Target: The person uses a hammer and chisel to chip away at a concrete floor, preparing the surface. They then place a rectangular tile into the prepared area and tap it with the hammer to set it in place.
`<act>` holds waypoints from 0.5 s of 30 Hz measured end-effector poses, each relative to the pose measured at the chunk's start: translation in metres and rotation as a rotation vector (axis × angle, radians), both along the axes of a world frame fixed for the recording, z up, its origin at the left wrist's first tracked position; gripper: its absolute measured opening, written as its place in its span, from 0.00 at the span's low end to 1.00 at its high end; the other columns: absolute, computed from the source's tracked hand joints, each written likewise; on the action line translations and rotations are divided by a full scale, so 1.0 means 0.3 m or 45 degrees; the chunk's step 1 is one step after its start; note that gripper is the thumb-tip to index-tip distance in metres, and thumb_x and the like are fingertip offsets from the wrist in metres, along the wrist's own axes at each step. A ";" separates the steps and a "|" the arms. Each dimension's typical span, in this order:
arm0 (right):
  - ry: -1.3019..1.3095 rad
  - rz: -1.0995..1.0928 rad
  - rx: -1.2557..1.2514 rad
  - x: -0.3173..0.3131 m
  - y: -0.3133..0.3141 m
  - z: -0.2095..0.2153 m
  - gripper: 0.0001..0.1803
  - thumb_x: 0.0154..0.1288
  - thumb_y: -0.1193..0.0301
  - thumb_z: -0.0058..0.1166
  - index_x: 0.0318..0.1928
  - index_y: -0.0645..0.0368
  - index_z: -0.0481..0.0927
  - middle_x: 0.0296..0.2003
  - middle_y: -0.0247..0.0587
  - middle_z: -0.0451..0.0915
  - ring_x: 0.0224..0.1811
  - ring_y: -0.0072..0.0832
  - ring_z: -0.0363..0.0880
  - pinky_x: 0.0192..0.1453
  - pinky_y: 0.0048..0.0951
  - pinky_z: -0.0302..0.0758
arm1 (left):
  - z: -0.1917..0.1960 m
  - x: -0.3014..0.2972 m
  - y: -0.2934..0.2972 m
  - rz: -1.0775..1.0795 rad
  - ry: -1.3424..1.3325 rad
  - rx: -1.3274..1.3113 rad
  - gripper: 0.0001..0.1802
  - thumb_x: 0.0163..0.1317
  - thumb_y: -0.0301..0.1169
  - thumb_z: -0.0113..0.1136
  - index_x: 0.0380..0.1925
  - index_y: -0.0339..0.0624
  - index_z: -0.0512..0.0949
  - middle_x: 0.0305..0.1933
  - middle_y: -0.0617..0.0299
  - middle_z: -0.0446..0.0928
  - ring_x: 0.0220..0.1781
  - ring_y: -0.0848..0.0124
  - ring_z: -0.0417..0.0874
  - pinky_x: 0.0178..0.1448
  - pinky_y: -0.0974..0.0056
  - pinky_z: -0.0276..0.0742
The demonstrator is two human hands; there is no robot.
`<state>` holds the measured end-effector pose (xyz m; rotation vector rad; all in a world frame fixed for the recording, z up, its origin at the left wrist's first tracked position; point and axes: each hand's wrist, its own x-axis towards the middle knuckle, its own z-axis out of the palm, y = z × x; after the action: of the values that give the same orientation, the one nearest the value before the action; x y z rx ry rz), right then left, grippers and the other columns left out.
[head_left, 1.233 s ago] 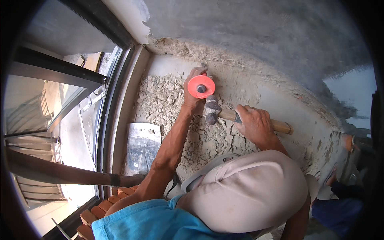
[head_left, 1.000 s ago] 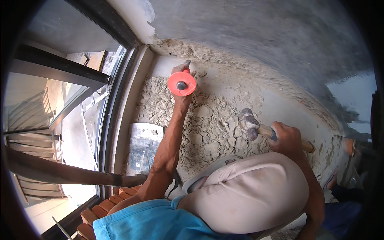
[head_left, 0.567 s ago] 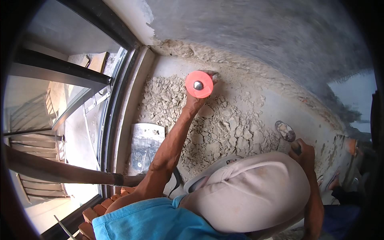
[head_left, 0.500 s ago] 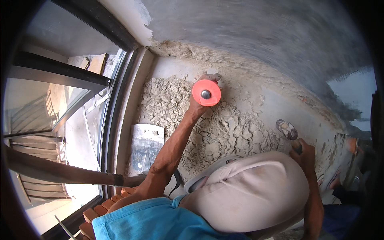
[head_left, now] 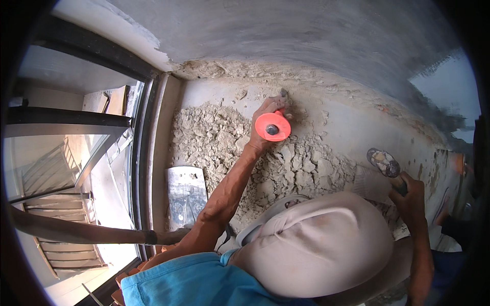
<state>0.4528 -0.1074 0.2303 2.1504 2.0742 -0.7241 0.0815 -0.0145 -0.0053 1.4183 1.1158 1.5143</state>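
Note:
My left hand (head_left: 263, 108) is wrapped round a chisel (head_left: 272, 129) with a round red hand guard, its metal striking end turned up toward me. The chisel's tip is hidden below the guard and hand. It stands over the floor close to the chipped base of the grey wall. Off to the right, my right hand (head_left: 410, 196) grips a club hammer (head_left: 384, 162) by its short handle. The worn, dusty hammer head is apart from the chisel. Broken rubble (head_left: 286, 168) covers the floor between and below my hands.
My bent knee (head_left: 326, 245) in beige cloth fills the lower middle. A broad metal blade (head_left: 186, 191) lies by the window frame (head_left: 140, 153), near a long wooden handle (head_left: 87, 230). The grey wall (head_left: 306, 35) rises ahead. Dark clothing (head_left: 454, 232) shows at the right edge.
The hammer and my right hand have moved to the right, farther from the chisel. My left hand and the chisel have shifted slightly right. The whole view has also moved a little.

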 end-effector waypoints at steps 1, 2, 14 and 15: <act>0.004 -0.043 -0.072 0.016 0.000 0.003 0.24 0.52 0.69 0.66 0.51 0.62 0.81 0.38 0.57 0.81 0.44 0.52 0.76 0.56 0.44 0.70 | 0.015 0.031 -0.014 -0.097 -0.157 -0.049 0.19 0.53 0.16 0.68 0.46 0.40 0.81 0.54 0.54 0.79 0.58 0.63 0.82 0.57 0.64 0.81; -0.031 -0.083 0.001 0.034 -0.021 0.003 0.24 0.51 0.69 0.66 0.51 0.62 0.81 0.40 0.57 0.80 0.45 0.51 0.76 0.57 0.44 0.71 | 0.027 0.045 -0.025 -0.102 -0.123 -0.038 0.19 0.53 0.15 0.68 0.46 0.40 0.81 0.55 0.54 0.79 0.59 0.62 0.82 0.57 0.64 0.81; 0.242 -0.570 0.174 0.229 -0.140 0.038 0.24 0.49 0.72 0.51 0.49 0.68 0.82 0.21 0.29 0.69 0.20 0.17 0.66 0.23 0.23 0.64 | 0.012 0.041 0.043 0.280 0.871 0.047 0.14 0.56 0.21 0.68 0.43 0.40 0.80 0.54 0.56 0.77 0.54 0.65 0.82 0.54 0.63 0.83; 0.284 -0.612 0.113 0.195 -0.135 0.054 0.23 0.49 0.72 0.50 0.48 0.69 0.82 0.21 0.28 0.69 0.20 0.16 0.66 0.23 0.23 0.64 | 0.044 0.060 0.025 0.244 0.856 -0.001 0.14 0.56 0.22 0.68 0.43 0.41 0.80 0.54 0.55 0.77 0.54 0.65 0.82 0.53 0.63 0.83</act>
<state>0.5113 -0.1478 0.2466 2.7753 1.7080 -0.9680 0.0996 -0.0071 0.0079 1.9339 1.6850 1.1726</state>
